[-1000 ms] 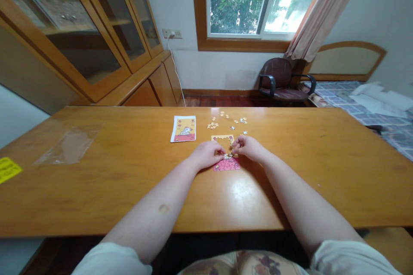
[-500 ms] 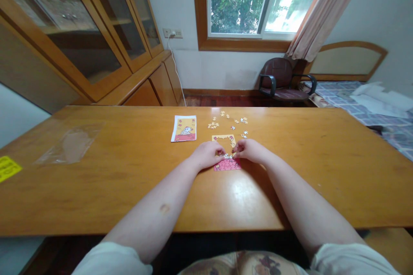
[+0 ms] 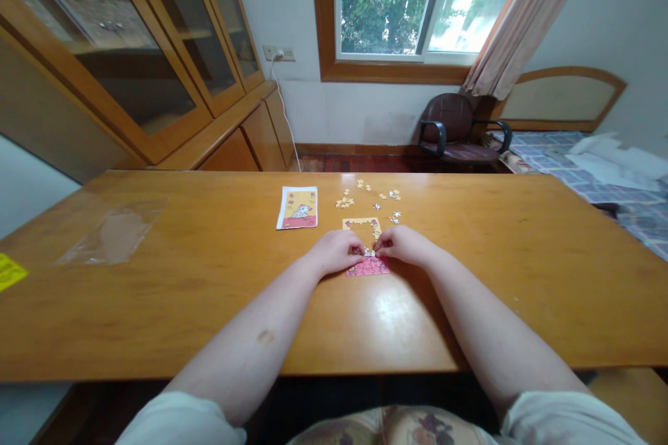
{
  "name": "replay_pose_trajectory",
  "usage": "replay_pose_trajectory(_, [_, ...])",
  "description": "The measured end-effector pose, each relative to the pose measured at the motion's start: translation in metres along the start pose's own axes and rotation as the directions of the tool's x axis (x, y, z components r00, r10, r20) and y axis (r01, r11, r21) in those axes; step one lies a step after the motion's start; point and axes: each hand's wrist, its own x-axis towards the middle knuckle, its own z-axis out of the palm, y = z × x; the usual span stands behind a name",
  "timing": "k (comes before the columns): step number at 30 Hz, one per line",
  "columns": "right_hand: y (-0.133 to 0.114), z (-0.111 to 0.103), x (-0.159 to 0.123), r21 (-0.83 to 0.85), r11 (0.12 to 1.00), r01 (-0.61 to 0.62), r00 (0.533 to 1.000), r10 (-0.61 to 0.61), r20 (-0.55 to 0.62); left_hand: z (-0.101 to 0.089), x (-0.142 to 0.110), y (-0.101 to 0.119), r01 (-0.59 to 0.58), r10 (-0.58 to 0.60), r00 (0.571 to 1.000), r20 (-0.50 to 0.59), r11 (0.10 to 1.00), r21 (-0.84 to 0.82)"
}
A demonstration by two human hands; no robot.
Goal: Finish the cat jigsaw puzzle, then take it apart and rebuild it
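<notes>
On the tabletop (image 3: 386, 334), the puzzle (image 3: 371, 267) lies pink rows nearest, the left hand (image 3: 337, 250) and right hand (image 3: 404, 246) curled in at its two sides; whether either grip pinches a piece, I cannot tell. Light, level fingertip pressure should seat joints without lifting neighbours, and the picture card (image 3: 297, 211), farther off, can guide placement.

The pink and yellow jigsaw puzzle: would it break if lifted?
The puzzle would probably bend or split, since its middle is open. It looks thin, so likely light. It might slide on the shiny brown wooden table.
</notes>
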Motion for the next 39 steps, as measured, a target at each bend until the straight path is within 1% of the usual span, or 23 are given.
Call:
replay_pose_trajectory(6, [-0.003, 0.001, 0.0, -0.033, 0.999, 0.006, 1.0, -0.005, 0.003, -0.001, 0.001, -0.001, 0.02, -0.021, 0.999, 0.045, 1.0, 0.014])
replay_pose_trajectory(13, [-0.002, -0.001, -0.002, -0.106, 0.994, 0.021, 1.0, -0.023, -0.019, 0.0, 0.001, -0.002, 0.027, -0.028, 0.999, 0.047, 0.999, 0.023])
replay_pose_trajectory(22, [-0.01, -0.003, -0.004, -0.146, 0.989, -0.001, 1.0, 0.005, 0.029, -0.002, 0.001, 0.001, 0.043, -0.044, 0.998, 0.055, 0.999, 0.014])
replay_pose_trajectory(32, [-0.012, -0.002, -0.004, -0.19, 0.982, 0.024, 0.999, -0.029, -0.023, -0.002, 0.0, 0.002, 0.046, -0.047, 0.998, 0.046, 0.999, 0.022])
replay_pose_trajectory(39, [-0.017, -0.002, -0.004, -0.236, 0.972, -0.001, 1.0, -0.003, -0.016, -0.003, 0.0, 0.003, 0.043, -0.045, 0.997, 0.055, 0.999, 0.02])
